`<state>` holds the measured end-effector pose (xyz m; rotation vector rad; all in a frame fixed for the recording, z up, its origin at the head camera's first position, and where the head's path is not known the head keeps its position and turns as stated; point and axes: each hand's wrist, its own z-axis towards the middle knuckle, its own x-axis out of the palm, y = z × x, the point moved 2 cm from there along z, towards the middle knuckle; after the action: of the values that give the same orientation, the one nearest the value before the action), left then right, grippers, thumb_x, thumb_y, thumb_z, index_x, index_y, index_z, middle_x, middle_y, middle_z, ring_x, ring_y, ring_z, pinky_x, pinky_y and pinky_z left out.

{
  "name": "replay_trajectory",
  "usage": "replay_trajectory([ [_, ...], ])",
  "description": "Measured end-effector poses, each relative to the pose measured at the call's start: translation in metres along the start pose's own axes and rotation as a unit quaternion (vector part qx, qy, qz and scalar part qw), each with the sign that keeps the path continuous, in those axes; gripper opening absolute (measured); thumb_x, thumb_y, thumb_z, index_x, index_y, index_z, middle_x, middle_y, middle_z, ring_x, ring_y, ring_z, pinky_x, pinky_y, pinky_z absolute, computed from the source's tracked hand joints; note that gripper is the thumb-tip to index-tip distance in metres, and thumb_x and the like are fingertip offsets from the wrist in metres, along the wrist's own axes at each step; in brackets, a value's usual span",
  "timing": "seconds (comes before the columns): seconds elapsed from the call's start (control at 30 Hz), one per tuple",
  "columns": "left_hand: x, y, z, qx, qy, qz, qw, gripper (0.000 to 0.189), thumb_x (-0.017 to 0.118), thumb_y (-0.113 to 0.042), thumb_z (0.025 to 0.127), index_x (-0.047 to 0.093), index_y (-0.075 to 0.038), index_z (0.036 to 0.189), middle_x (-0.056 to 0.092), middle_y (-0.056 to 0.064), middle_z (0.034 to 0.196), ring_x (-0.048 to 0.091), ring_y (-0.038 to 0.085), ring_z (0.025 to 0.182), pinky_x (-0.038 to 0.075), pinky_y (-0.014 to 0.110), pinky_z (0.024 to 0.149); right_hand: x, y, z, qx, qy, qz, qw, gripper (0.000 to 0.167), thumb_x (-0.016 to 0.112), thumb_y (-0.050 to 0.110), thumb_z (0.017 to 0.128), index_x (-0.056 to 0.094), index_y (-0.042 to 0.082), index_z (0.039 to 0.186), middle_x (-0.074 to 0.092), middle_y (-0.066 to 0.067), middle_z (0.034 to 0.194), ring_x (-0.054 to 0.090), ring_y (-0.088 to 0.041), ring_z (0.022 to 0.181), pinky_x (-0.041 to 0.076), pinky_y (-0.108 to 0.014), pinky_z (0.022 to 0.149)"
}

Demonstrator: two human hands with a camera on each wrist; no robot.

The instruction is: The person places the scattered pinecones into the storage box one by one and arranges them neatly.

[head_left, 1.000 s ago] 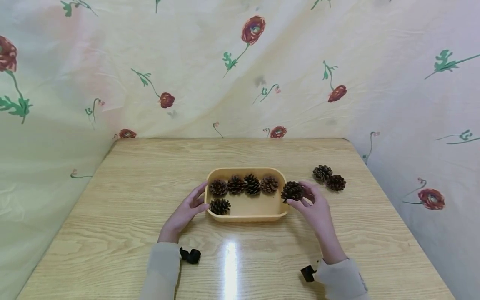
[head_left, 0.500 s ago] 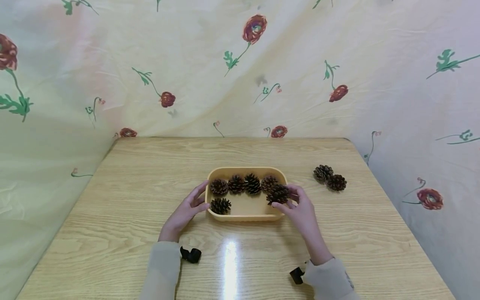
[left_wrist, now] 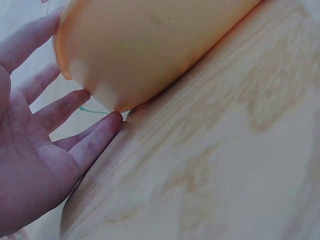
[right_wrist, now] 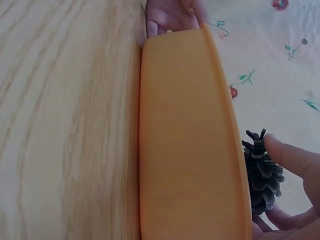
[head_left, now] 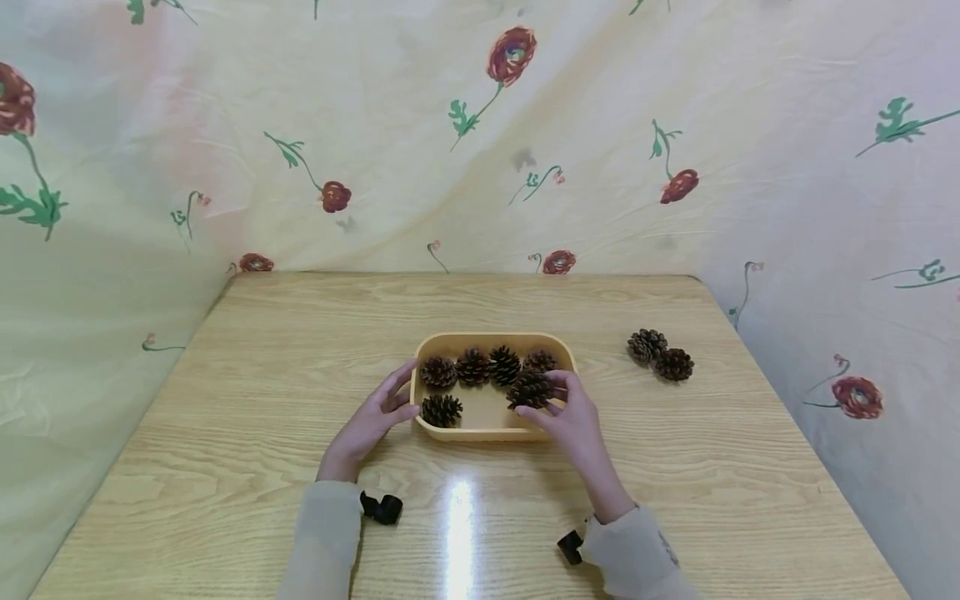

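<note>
A yellow-orange tray (head_left: 486,412) with rounded corners sits on the table. My left hand (head_left: 372,423) rests against its left end, fingers spread and fairly straight; in the left wrist view the fingertips (left_wrist: 116,118) meet the end wall. Between thumb and fingers my right hand (head_left: 572,421) pinches a dark brown pine cone (head_left: 530,390) over the tray's right half. That same pine cone (right_wrist: 262,177) shows partly behind the tray's rim in the right wrist view. Inside, several pine cones (head_left: 473,367) line the far side, and another pine cone (head_left: 442,411) lies at the near left.
Two loose pine cones (head_left: 647,347) lie side by side on the wooden table (head_left: 247,433), right of the tray. A pale floral cloth (head_left: 390,108) hangs behind the table and along its sides. Black wrist cameras (head_left: 387,509) sit at both cuffs.
My right hand has carried its pine cone leftward, from the tray's right rim to above the tray's inside. My left hand has kept its place at the left end.
</note>
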<state>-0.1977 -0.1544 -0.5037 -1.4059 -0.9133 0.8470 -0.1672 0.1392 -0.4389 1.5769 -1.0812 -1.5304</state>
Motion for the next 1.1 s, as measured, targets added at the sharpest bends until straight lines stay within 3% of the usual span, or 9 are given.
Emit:
replay_trajectory([
  [0.23,0.000,0.002,0.000,0.000,-0.002,-0.002,1.0000,0.073,0.062,-0.014,0.094,0.023,-0.028,0.155,0.015,0.012,0.163,0.031,0.041,0.142,0.029,0.053,0.113,0.015,0.004,0.005,-0.027,0.005,-0.018,0.9995,0.064,0.083,0.010,0.075,0.045,-0.002,0.126,0.053,-0.020,0.128,0.051,-0.034,0.122,0.050,-0.044,0.099],
  [0.4,0.001,0.003,0.000,0.003,-0.001,-0.002,1.0000,0.073,0.062,-0.015,0.095,0.023,-0.029,0.155,0.014,0.012,0.163,0.030,0.041,0.142,0.028,0.055,0.113,0.024,0.007,0.008,-0.045,0.021,-0.065,0.9967,0.066,0.084,0.014,0.074,0.047,-0.003,0.126,0.055,-0.022,0.126,0.053,-0.035,0.120,0.051,-0.043,0.097],
  [0.67,0.001,0.005,0.000,0.001,-0.005,-0.001,1.0000,0.073,0.063,-0.015,0.094,0.024,-0.029,0.154,0.015,0.011,0.163,0.030,0.041,0.142,0.027,0.056,0.114,0.034,0.009,0.014,-0.045,0.064,-0.166,0.9830,0.068,0.086,0.028,0.072,0.051,0.002,0.124,0.060,-0.018,0.124,0.061,-0.031,0.103,0.052,-0.043,0.089],
  [1.1,0.002,0.006,0.001,0.009,0.000,-0.005,0.9999,0.073,0.063,-0.014,0.094,0.024,-0.027,0.154,0.015,0.012,0.162,0.029,0.042,0.143,0.028,0.055,0.114,0.044,0.013,0.023,-0.030,0.120,-0.205,0.9710,0.065,0.086,0.031,0.072,0.052,0.006,0.121,0.061,-0.016,0.119,0.060,-0.030,0.103,0.049,-0.044,0.089],
])
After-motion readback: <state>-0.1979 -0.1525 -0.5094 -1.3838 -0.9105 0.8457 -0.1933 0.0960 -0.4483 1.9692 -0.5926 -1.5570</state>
